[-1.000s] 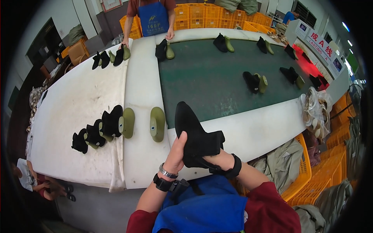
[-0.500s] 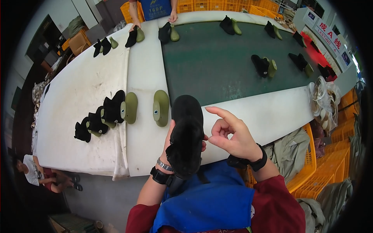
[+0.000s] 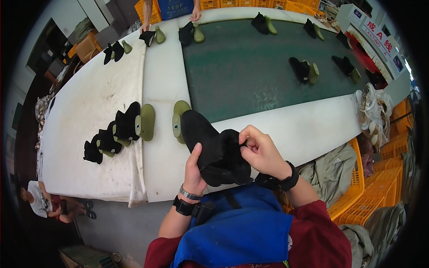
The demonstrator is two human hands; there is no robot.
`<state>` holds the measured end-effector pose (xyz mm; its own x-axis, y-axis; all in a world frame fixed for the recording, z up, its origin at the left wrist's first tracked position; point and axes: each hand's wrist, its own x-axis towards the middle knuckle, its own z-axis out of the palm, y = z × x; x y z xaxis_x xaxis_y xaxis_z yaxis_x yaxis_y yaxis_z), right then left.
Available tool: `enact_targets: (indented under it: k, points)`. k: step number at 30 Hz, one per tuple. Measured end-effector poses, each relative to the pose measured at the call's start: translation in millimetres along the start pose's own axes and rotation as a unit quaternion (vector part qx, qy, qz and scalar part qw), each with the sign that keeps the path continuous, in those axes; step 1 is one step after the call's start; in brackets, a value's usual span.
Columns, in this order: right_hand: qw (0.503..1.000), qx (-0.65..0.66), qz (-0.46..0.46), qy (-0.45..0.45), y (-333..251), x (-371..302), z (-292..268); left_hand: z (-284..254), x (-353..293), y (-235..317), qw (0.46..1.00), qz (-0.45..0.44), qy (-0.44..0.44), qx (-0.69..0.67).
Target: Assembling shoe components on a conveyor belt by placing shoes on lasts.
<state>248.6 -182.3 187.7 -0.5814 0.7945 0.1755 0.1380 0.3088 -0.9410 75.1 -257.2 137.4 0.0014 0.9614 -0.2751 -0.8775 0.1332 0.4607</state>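
Observation:
A black fuzzy boot upper (image 3: 196, 129) is in both my hands above the near table edge, its toe pointing up and left and its opening toward my right. My left hand (image 3: 195, 172) grips its side, thumb on top and the other fingers hidden underneath. My right hand (image 3: 263, 151) pinches the rim of the opening between thumb and fingers. Just beyond the toe, an olive-green shoe last (image 3: 177, 127) lies on the white table strip, partly covered by the upper. Another green last (image 3: 148, 121) rests to the left beside several black uppers (image 3: 127, 120).
A dark green belt (image 3: 241, 71) runs across the white table (image 3: 308, 120), carrying pairs of uppers and lasts. Across the table, a co-worker's hand (image 3: 145, 27) is at a black upper. Yellow crates (image 3: 380, 190) and grey-green cloth (image 3: 333, 172) are at my right. Another person sits at lower left.
The upper has turned from upright to tilted, its opening swinging right. My right hand, apart from it before, now pinches its rim. The co-worker's upper sits lower, apart from its last.

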Motion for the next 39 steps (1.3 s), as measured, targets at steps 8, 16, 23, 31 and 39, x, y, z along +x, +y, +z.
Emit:
enact_targets:
  k: [8,16,23,31,39]
  points:
    - [0.930,-0.271,-0.178,-0.172,24.5,-11.8,8.6,18.4,6.2,-0.7,0.965,0.110,0.013,0.236]
    - [0.974,0.123,0.004,-0.191,-6.5,-8.8,11.7,-3.6,9.7,-27.3,0.953,0.092,0.020,0.287]
    - [0.824,-0.380,-0.186,-0.377,-4.8,7.2,13.0,-18.5,2.1,-21.7,0.957,0.055,-0.027,0.283]
    - [0.963,0.085,-0.012,-0.254,64.2,-3.5,34.7,-14.1,-3.4,-17.7,0.909,0.097,-0.040,0.404]
    - [0.951,0.067,-0.166,-0.253,57.3,-17.2,35.7,20.7,-0.7,17.8,0.965,0.128,-0.023,0.229]
